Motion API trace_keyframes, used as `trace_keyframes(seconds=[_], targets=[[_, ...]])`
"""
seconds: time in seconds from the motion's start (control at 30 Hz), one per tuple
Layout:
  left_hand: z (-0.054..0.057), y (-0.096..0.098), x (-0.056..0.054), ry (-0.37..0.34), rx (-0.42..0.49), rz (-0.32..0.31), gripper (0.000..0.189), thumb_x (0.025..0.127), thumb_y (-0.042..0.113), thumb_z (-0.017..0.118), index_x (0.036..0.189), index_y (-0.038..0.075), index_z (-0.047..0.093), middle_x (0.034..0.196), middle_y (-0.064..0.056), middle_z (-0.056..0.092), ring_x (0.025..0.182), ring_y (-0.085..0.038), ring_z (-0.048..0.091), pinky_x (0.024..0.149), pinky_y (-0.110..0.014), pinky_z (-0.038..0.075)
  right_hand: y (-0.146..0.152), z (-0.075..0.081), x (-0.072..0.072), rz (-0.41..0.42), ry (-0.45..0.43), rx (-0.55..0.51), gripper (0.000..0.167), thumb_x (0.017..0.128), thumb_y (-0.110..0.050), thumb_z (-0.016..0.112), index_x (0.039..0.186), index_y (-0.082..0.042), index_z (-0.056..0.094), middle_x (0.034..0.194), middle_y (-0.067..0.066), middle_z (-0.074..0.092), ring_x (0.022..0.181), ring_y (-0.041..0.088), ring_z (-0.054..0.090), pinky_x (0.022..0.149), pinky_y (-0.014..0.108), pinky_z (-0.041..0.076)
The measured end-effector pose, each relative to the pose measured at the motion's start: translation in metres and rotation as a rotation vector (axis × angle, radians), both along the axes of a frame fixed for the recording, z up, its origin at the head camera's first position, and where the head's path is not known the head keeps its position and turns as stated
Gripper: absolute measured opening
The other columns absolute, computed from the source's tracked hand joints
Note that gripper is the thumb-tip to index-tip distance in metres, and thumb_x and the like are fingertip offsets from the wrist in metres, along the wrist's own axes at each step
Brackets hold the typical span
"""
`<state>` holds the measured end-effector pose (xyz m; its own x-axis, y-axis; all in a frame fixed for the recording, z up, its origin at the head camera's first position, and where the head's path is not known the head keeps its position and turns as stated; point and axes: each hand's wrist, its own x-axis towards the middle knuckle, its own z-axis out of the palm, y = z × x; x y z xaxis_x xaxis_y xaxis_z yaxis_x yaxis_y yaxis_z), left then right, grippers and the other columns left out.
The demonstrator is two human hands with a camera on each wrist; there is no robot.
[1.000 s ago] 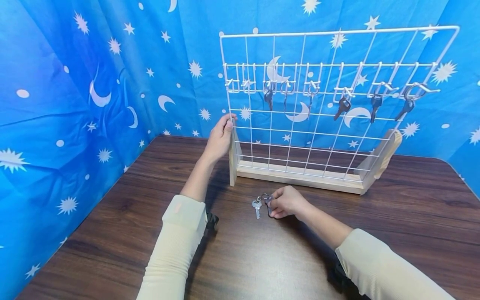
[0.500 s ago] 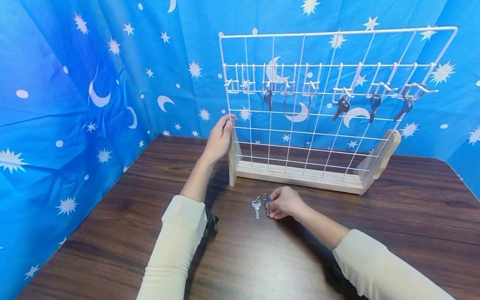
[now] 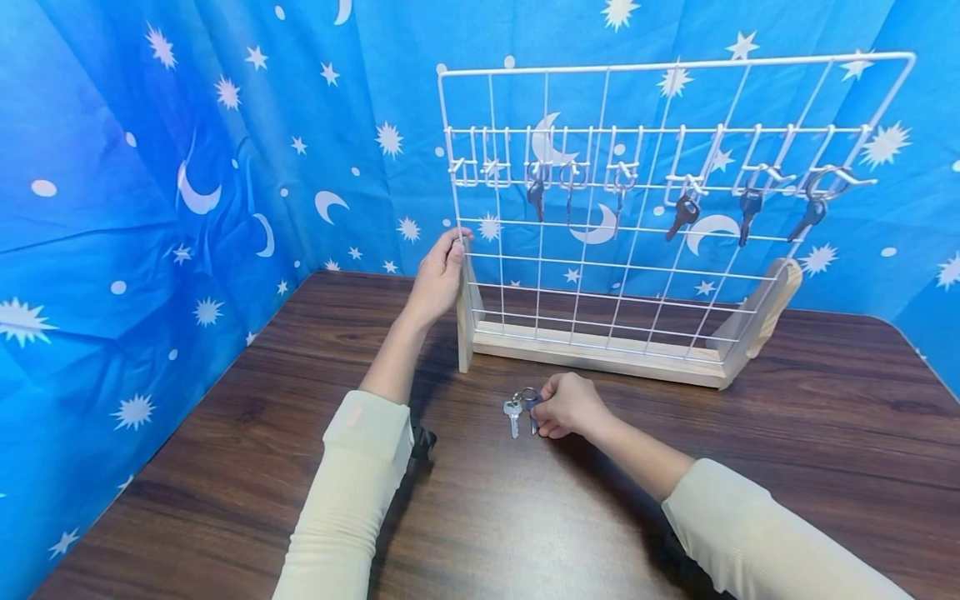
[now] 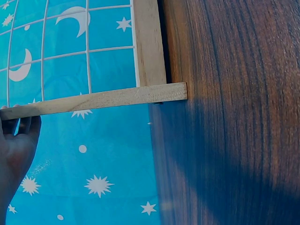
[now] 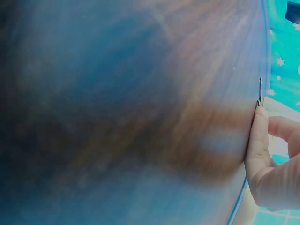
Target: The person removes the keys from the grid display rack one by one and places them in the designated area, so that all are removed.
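My left hand [image 3: 438, 279] holds the top of the left wooden upright [image 3: 465, 325] of a white wire grid rack [image 3: 633, 267]. In the left wrist view, the fingers of my left hand [image 4: 18, 150] reach behind the edge of that upright. On the table in front of the rack, my right hand [image 3: 576, 406] pinches a dark key [image 3: 534, 402] between thumb and fingers. The dark key is joined by a metal ring [image 3: 529, 392] to a silver key [image 3: 513, 414], which lies flat to its left. In the right wrist view, my right hand [image 5: 269, 164] mostly hides the keys.
Several keys, such as a dark key [image 3: 684, 215], hang by rings from hooks along the rack's upper part. The rack stands on a pale wooden base [image 3: 600, 354] on the dark wood table [image 3: 247, 433]. A blue star-patterned cloth [image 3: 225, 150] hangs behind and to the left.
My right hand has shifted slightly left at the keys, and more of the dark key shows. My left hand keeps its place on the rack.
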<state>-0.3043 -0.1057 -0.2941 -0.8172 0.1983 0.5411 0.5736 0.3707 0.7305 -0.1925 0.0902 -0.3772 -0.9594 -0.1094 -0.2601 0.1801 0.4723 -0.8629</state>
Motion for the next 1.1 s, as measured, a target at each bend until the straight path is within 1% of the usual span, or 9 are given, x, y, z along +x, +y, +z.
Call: trace_keyframes(seconds=[0.33, 0.6, 0.8, 0.93, 1.0, 1.1], targets=[[0.000, 0.001, 0.000, 0.006, 0.008, -0.006, 0.032, 0.102, 0.020, 0.033, 0.123, 0.003, 0.049, 0.119, -0.012, 0.054, 0.100, -0.022, 0.048, 0.089, -0.037, 0.038, 0.000, 0.000, -0.001, -0.033, -0.017, 0.012, 0.016, 0.075, 0.008, 0.065, 0.079, 0.003, 0.050, 0.057, 0.012, 0.062, 0.044, 0.015, 0.059, 0.047, 0.028, 0.051], [0.000, 0.000, 0.000, 0.007, 0.003, -0.006, 0.032, 0.102, 0.020, 0.033, 0.124, 0.003, 0.049, 0.120, -0.012, 0.053, 0.101, -0.022, 0.048, 0.090, -0.037, 0.038, 0.000, 0.001, -0.001, -0.029, -0.027, -0.004, 0.017, 0.076, 0.008, 0.065, 0.080, 0.003, 0.049, 0.058, 0.012, 0.062, 0.044, 0.015, 0.059, 0.047, 0.028, 0.051], [0.001, 0.000, 0.000, 0.012, -0.004, -0.001, 0.033, 0.102, 0.021, 0.032, 0.124, 0.003, 0.048, 0.121, -0.012, 0.053, 0.103, -0.022, 0.048, 0.091, -0.036, 0.038, 0.004, 0.002, -0.001, -0.017, -0.028, -0.048, 0.016, 0.077, 0.008, 0.064, 0.083, 0.005, 0.050, 0.059, 0.013, 0.061, 0.045, 0.015, 0.059, 0.048, 0.028, 0.051], [0.000, -0.001, -0.001, 0.015, -0.007, 0.002, 0.033, 0.102, 0.020, 0.033, 0.124, 0.002, 0.048, 0.121, -0.013, 0.053, 0.103, -0.023, 0.048, 0.091, -0.037, 0.038, 0.009, 0.007, -0.004, -0.027, -0.021, -0.083, 0.015, 0.077, 0.008, 0.062, 0.088, 0.006, 0.051, 0.063, 0.014, 0.063, 0.048, 0.015, 0.060, 0.050, 0.029, 0.052], [0.000, -0.001, -0.001, 0.014, -0.003, -0.001, 0.033, 0.102, 0.019, 0.033, 0.124, 0.001, 0.048, 0.121, -0.014, 0.053, 0.103, -0.023, 0.048, 0.091, -0.037, 0.038, 0.013, 0.013, -0.006, -0.028, -0.011, -0.101, 0.016, 0.079, 0.007, 0.062, 0.090, 0.006, 0.051, 0.067, 0.016, 0.064, 0.050, 0.015, 0.060, 0.053, 0.030, 0.053], [0.000, -0.001, 0.000, 0.010, -0.001, -0.006, 0.033, 0.102, 0.019, 0.033, 0.124, 0.001, 0.048, 0.121, -0.014, 0.053, 0.101, -0.023, 0.048, 0.091, -0.037, 0.038, 0.017, 0.024, -0.010, -0.018, 0.025, -0.121, 0.016, 0.081, 0.004, 0.063, 0.092, 0.007, 0.051, 0.075, 0.021, 0.065, 0.052, 0.015, 0.061, 0.056, 0.032, 0.053]])
